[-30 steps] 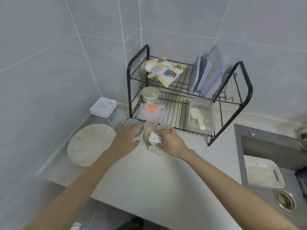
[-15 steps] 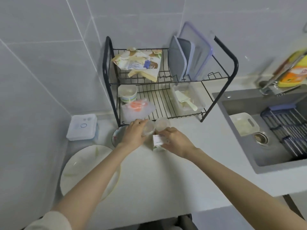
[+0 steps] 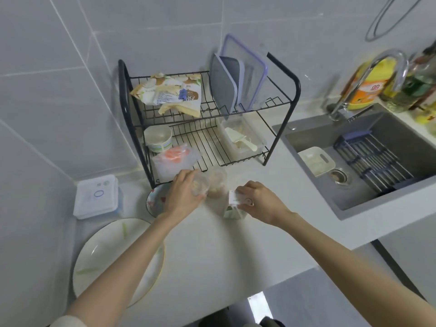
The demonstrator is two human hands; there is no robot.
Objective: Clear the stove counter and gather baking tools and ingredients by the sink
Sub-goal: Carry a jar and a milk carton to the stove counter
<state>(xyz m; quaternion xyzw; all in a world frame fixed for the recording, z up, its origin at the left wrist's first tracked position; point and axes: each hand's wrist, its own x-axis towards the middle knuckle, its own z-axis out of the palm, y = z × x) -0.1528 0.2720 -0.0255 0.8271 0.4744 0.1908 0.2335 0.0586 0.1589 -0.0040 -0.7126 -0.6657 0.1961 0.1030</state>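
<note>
My left hand [image 3: 182, 197] grips a small clear plastic cup [image 3: 200, 187] holding something pale, just in front of the black wire rack [image 3: 280, 131]. A second clear cup [image 3: 217, 182] stands right beside it on the white counter [image 3: 212, 256]. My right hand [image 3: 258, 201] holds the top of a small white and green carton [image 3: 232, 206] standing on the counter. Between my left wrist and the rack foot, a patterned bowl [image 3: 154, 201] shows partly.
The rack carries a snack bag [image 3: 169, 95], container lids [image 3: 238, 79], a paper cup [image 3: 158, 138], a plastic bag [image 3: 174, 159] and a tub with a scoop [image 3: 240, 140]. A large plate [image 3: 101, 253] and a white box [image 3: 96, 197] lie left. The sink [image 3: 368, 156] lies right.
The view has swung right and down, bringing the sink and tap into sight. My left hand has moved from the bowl onto the clear cup. My right hand stays on the carton.
</note>
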